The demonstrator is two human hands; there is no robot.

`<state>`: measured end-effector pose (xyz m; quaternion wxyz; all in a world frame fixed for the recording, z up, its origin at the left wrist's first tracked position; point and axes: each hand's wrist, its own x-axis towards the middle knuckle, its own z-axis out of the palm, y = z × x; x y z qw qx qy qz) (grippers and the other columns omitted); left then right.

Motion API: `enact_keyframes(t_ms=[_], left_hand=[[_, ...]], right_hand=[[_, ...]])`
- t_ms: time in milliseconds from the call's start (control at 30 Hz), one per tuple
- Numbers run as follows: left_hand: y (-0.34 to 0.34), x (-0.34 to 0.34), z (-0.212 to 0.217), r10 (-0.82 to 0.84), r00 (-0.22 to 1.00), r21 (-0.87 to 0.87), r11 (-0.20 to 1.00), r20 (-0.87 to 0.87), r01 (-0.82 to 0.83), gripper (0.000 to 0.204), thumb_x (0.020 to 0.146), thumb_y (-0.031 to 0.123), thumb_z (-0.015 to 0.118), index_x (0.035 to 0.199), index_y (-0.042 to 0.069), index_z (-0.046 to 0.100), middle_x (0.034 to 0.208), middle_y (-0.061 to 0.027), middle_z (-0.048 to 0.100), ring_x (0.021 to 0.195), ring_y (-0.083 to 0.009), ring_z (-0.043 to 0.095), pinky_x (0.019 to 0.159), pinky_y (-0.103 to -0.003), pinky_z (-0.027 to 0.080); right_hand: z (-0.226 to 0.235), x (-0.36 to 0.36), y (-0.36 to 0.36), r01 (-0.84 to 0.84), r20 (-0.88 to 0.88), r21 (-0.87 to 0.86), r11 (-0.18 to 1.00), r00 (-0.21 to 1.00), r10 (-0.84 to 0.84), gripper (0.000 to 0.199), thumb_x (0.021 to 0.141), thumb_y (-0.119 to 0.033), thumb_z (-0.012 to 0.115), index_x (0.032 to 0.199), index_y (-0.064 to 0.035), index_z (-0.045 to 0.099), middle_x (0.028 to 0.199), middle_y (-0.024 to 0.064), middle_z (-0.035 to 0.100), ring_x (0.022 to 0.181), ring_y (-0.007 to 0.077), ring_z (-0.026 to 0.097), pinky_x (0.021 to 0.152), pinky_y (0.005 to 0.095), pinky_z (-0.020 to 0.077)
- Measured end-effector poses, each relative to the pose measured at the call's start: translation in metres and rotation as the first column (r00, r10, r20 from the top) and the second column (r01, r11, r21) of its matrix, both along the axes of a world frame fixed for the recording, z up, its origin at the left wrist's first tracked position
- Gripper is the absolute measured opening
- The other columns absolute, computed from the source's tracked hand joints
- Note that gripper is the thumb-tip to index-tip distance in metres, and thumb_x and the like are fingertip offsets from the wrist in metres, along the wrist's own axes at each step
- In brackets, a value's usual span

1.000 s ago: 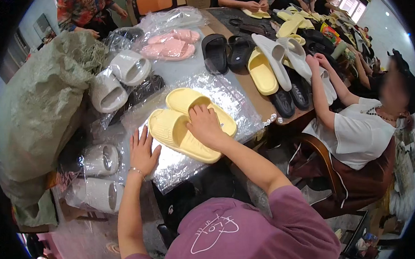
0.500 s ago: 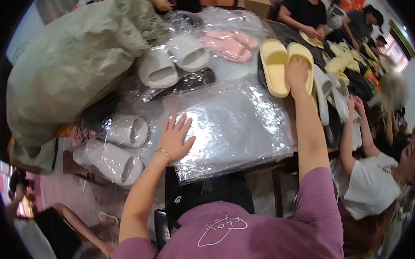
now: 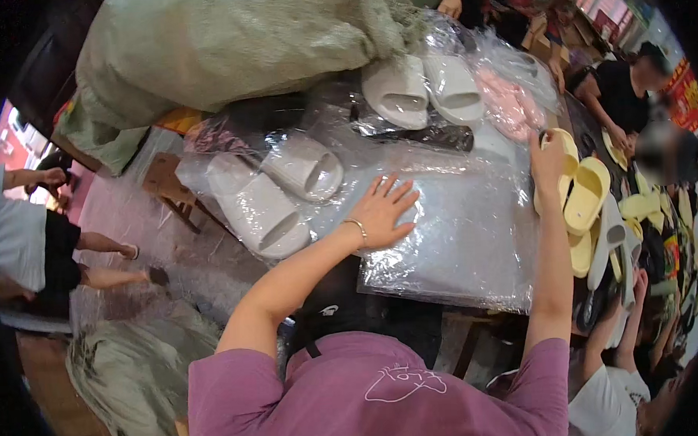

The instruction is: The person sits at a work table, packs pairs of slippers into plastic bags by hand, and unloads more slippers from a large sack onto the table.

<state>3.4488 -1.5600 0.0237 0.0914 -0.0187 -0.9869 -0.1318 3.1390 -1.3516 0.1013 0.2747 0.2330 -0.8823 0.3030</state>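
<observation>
My left hand (image 3: 384,212) lies flat with its fingers spread on a stack of clear plastic bags (image 3: 459,252) at the table's near edge. To the right, my right hand (image 3: 547,162) grips the left one of two pale yellow slide slippers (image 3: 568,155) at the stack's edge; its fingertips are partly hidden. The other yellow slide (image 3: 588,195) lies beside it, overlapping more footwear. Left of the stack, a pair of white slides (image 3: 260,222) sits in clear plastic. Beyond it are another bagged white pair (image 3: 396,95) and pink slippers (image 3: 507,102).
A big green woven sack (image 3: 232,48) fills the far left of the table. Grey slides (image 3: 605,234) and more yellow ones crowd the right side. Co-workers sit and stand around the table. A wooden stool (image 3: 163,183) and another sack (image 3: 138,375) are on the floor at left.
The view has swung, so the table sits further right in it. My right hand has come out of the right yellow slide and is now at the left one. My left hand stays flat on the bags.
</observation>
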Motion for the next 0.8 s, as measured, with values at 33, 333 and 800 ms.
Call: enact_keyframes(t_ms=[33,333,800], left_hand=[[0.001,-0.005,0.0,-0.047,0.999,-0.002,0.999,-0.018,0.047,0.06,0.086,0.043,0.045,0.135,0.01,0.036,0.143,-0.013,0.03,0.134,-0.0359,0.019,0.11,-0.046,0.011],[0.008,0.013,-0.002,-0.025,1.0,0.012,1.0,0.018,0.025,0.061,0.086,0.045,0.044,0.136,0.01,0.034,0.143,-0.0126,0.029,0.134,-0.0363,0.018,0.11,-0.046,0.01],[-0.001,-0.002,-0.006,-0.028,0.999,-0.049,0.998,0.024,0.029,0.064,0.084,0.038,0.048,0.138,0.009,0.031,0.144,-0.0132,0.027,0.134,-0.0375,0.017,0.111,-0.046,0.01]], right_hand=[[-0.02,-0.019,-0.012,-0.098,0.172,-0.135,0.986,0.978,0.12,0.049,0.081,-0.04,0.061,0.109,-0.0012,0.052,0.095,0.0126,0.057,0.086,0.0261,0.057,0.074,0.0381,0.0459],[-0.032,0.043,-0.127,0.191,0.434,-0.9,0.392,0.306,0.847,0.026,0.082,-0.01,0.057,0.106,-0.0009,0.053,0.095,0.0113,0.06,0.084,0.021,0.061,0.071,0.0339,0.0534],[-0.056,0.322,0.018,0.319,0.305,-0.929,0.188,0.371,0.877,0.033,0.094,-0.014,0.044,0.125,-0.0042,0.038,0.123,0.01,0.048,0.112,0.0215,0.049,0.097,0.0427,0.0399]])
